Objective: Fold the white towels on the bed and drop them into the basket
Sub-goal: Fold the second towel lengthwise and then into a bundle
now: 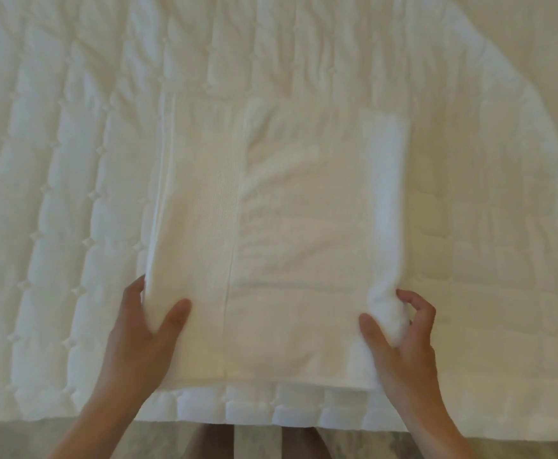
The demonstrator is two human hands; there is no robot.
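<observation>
At the left of the view, only the quilted cover of the bed [56, 193] is seen. Next, the left hand [145, 329] is clamped on the left edge of the white towel [287, 226], with the thumb laid on top and the fingers tucked round the edge. The towel is spread flat on the bed beside its near edge, doubled into layers, and its long axis runs straight away from the person. Further right, the right hand [403, 339] is closed round the bunched right edge. The 2 hands are held well apart, 1 on each long side at the near end, level with each other, so neither is nearer. The far end lies directly ahead, and a fold of the near end onto it is judged the likely next move. No basket is in view.
</observation>
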